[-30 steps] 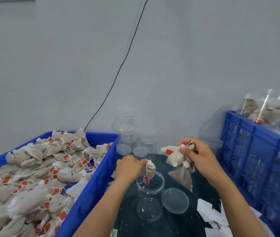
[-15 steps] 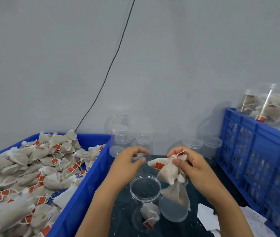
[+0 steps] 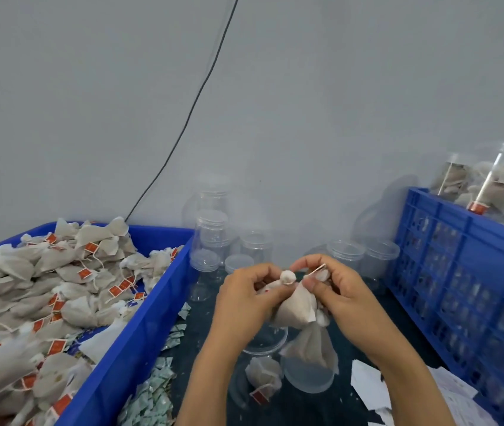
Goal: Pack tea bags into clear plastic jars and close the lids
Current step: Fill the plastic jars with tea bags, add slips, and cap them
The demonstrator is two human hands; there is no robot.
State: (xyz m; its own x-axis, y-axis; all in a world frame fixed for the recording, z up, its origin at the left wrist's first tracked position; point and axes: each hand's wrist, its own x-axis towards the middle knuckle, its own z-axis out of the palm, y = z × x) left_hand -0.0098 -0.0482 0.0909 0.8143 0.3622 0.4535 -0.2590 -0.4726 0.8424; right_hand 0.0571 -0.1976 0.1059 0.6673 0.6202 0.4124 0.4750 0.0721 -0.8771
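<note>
Both hands meet above the open jar [image 3: 263, 364], each pinching the same bunch of tea bags [image 3: 297, 305]. The left hand [image 3: 244, 299] curls its fingers round the knotted top of one bag, thumb and forefinger closed on the white neck. The right hand [image 3: 336, 293] pinches the strings and a paper tag at the top of the bunch, its other fingers curled behind the bags.

The bunch hangs with its long axis roughly upright: necks and tags point up toward the fingers, the fuller bottoms point down. The lowest bag [image 3: 312, 348] dangles over the loose lid [image 3: 309, 376], which lies flat on the dark desk [image 3: 352, 339] just right of the jar. The jar stands upright, mouth up, directly below the left wrist. One tea bag [image 3: 264, 379] already lies at its bottom, tilted, with its red tag toward the near side.

To the left, a blue crate [image 3: 140, 327] is heaped with tea bags [image 3: 60, 290] lying in all directions. Torn scraps of paper [image 3: 152, 398] litter the desk beside it. Behind the hands, several empty clear jars [image 3: 214, 235] stand against the grey wall [image 3: 306, 103], some stacked. A black cable [image 3: 189, 112] runs diagonally down the wall. To the right stands a latticed blue crate [image 3: 459, 272] with filled jars [image 3: 496, 186] on top, and white paper sheets [image 3: 370, 382] lie near its foot.
</note>
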